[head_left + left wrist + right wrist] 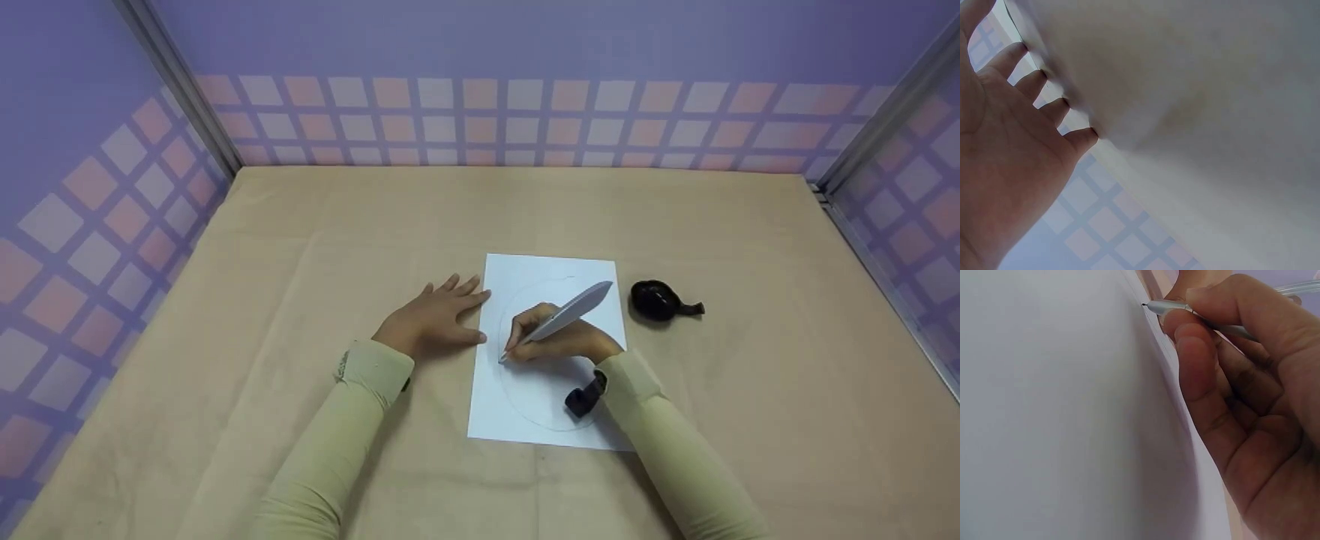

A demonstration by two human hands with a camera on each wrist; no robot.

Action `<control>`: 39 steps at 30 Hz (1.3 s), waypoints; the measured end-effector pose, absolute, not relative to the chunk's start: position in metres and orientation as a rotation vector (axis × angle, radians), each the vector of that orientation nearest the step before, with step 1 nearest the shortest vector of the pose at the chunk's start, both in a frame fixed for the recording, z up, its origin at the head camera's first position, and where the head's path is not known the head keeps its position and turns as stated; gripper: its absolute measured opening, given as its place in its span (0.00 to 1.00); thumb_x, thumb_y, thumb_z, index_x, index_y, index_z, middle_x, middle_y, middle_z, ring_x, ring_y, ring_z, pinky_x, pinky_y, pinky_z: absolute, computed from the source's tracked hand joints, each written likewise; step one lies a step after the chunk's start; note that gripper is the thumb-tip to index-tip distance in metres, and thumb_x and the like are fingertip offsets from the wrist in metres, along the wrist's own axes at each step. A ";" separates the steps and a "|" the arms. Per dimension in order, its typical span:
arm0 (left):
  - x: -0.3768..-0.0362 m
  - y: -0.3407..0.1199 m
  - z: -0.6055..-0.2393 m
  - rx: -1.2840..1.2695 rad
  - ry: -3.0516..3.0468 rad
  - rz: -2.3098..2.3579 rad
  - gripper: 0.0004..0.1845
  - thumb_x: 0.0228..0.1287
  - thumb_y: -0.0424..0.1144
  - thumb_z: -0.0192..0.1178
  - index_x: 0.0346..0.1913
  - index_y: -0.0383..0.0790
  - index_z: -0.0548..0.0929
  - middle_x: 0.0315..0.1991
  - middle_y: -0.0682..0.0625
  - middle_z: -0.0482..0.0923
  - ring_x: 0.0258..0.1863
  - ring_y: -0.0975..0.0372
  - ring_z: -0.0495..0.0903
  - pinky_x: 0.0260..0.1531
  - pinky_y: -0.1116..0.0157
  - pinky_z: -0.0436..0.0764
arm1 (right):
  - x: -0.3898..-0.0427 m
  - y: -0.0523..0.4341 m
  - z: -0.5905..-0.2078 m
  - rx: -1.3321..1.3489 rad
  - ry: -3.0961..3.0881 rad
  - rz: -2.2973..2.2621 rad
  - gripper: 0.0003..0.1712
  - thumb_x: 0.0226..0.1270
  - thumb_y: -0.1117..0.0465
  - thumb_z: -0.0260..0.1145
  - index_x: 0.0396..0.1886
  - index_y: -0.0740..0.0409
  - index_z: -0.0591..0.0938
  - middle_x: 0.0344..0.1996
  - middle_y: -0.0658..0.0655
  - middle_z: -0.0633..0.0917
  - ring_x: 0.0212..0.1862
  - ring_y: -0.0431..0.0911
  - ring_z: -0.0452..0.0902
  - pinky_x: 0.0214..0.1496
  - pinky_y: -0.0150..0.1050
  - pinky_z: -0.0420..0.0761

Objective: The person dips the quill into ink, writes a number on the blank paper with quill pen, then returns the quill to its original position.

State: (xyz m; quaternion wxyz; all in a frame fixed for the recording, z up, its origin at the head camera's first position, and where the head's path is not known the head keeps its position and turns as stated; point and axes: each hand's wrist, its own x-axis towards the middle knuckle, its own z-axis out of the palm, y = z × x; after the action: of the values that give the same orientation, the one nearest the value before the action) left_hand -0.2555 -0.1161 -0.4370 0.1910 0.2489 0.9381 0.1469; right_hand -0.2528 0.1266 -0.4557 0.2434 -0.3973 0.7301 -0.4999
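Observation:
In the head view, my right hand [551, 337] pinches a feather-shaped pen [574, 309], its pale plume slanting up to the right. The pen's tip meets a white sheet of paper [544, 270] at a thin, large curved line. That line runs from near the sheet's top round its left side to the bottom; my right hand and forearm hide part of the paper. Up close in the right wrist view, thumb and fingers grip the silvery pen barrel [1168, 307]. My left hand [439, 315] lies palm down with spread fingers, thumb and forefinger tips at the paper's left edge.
Right of the paper sits a glossy black rounded object [656, 301] with a short stem pointing right. A beige cloth [360, 225] covers the table. Checked purple panels [480, 45] stand along the back and sides. A black device [583, 400] hangs under the right wrist.

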 end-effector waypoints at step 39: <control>-0.255 -0.116 -0.439 0.664 2.640 0.436 0.42 0.62 0.63 0.55 0.76 0.58 0.53 0.78 0.56 0.40 0.78 0.53 0.35 0.74 0.46 0.37 | -0.256 0.163 -0.442 -0.987 1.926 -1.569 0.06 0.58 0.70 0.69 0.32 0.71 0.82 0.26 0.52 0.86 0.27 0.38 0.75 0.31 0.29 0.74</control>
State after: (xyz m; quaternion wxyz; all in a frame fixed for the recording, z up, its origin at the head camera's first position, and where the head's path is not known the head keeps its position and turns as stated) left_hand -0.2546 -0.1164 -0.4390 0.1910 0.2364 0.9400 0.1552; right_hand -0.2556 0.1633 -0.4422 0.2321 -0.3590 0.7009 -0.5709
